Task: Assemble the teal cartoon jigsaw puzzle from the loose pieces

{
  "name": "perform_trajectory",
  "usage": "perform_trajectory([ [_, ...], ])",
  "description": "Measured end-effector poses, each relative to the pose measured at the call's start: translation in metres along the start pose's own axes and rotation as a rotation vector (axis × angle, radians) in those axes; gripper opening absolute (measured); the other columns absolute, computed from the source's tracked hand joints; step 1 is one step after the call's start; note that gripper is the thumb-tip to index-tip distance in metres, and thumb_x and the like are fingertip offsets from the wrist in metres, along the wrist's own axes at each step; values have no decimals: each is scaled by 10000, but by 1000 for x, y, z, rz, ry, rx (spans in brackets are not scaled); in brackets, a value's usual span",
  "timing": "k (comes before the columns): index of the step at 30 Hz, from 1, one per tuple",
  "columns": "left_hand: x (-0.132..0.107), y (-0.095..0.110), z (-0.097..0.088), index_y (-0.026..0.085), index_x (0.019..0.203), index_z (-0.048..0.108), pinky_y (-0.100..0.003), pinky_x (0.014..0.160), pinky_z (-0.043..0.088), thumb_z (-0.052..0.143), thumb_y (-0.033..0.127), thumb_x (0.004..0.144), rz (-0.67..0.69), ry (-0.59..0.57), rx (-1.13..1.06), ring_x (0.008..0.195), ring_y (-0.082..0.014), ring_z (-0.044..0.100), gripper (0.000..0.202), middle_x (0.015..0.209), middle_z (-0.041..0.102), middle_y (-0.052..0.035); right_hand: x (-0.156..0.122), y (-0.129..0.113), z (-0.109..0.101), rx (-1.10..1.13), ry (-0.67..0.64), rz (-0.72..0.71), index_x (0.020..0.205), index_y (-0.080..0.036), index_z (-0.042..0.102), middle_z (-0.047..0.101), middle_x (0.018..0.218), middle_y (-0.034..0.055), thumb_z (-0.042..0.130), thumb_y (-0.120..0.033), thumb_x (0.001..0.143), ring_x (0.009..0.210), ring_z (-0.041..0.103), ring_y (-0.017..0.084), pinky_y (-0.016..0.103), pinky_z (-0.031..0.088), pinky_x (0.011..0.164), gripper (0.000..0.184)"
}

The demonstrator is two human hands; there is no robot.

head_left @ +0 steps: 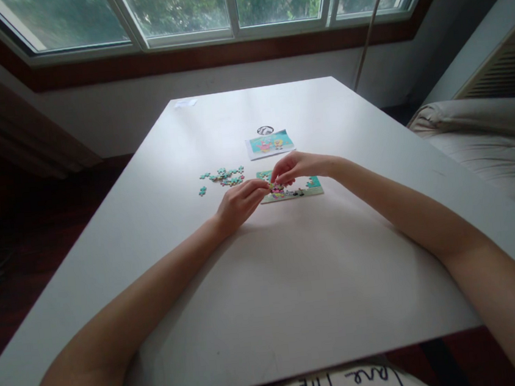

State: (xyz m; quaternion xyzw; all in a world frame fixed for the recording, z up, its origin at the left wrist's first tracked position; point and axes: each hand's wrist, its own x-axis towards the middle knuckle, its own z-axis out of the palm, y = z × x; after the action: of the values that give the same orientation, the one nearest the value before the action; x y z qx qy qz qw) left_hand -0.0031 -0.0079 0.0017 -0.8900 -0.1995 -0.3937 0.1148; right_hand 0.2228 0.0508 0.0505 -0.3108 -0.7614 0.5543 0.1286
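Note:
A small, partly assembled jigsaw puzzle (311,188) lies on the white table (268,290), with a teal border and colourful middle. My left hand (239,203) rests at its left edge, fingers curled and pinched together at the puzzle. My right hand (295,167) hovers over the puzzle's top, fingers pinched down onto the pieces in the middle. Both fingertips meet over a pink and yellow patch; what each pinches is too small to tell apart. Loose teal pieces (225,177) lie scattered to the left of the puzzle.
A reference picture card (269,144) lies beyond the puzzle, with a small dark ring-shaped thing (264,130) just behind it. A bit of paper (185,103) sits at the far left corner. A bed with pillows (484,120) is to the right; windows span the far wall.

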Motion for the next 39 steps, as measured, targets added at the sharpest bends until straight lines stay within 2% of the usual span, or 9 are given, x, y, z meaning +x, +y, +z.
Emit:
perform_trajectory([
  [5, 4, 2, -2, 176, 902, 593, -193, 789, 502, 484, 161, 936, 57, -23, 31, 892, -100, 643, 115, 944, 685, -28, -3, -10, 6, -51, -32, 37, 791, -101, 681, 630, 665, 1, 746, -380, 682, 629, 543, 78, 228, 413, 593, 306],
  [12, 8, 5, -5, 184, 869, 590, -201, 701, 498, 566, 164, 895, 148, 57, 141, 799, -107, 618, 40, 856, 679, -3, -2, -9, 9, -29, -54, 74, 734, -108, 636, 592, 616, -23, 764, -400, 661, 584, 519, 63, 215, 409, 559, 327],
  [29, 6, 3, -2, 189, 845, 575, -197, 667, 454, 519, 181, 924, 190, 17, 139, 783, -94, 612, 98, 810, 662, 5, -5, -14, 8, -65, -95, 53, 802, -111, 661, 611, 636, -20, 754, -358, 674, 550, 494, 52, 206, 401, 530, 293],
  [35, 7, 3, -1, 195, 912, 574, -194, 647, 446, 542, 180, 916, 209, 23, 131, 761, -90, 609, 35, 814, 664, 10, -6, -16, 8, -123, -143, 76, 765, -103, 652, 596, 604, -21, 738, -338, 693, 529, 490, 52, 204, 391, 516, 260],
  [39, 7, 3, -2, 195, 939, 590, -198, 658, 446, 524, 183, 926, 201, -8, 149, 775, -95, 606, 69, 825, 663, 3, -8, -17, 6, -161, -125, 107, 755, -105, 653, 589, 599, -24, 744, -348, 685, 530, 491, 53, 205, 390, 521, 268],
])
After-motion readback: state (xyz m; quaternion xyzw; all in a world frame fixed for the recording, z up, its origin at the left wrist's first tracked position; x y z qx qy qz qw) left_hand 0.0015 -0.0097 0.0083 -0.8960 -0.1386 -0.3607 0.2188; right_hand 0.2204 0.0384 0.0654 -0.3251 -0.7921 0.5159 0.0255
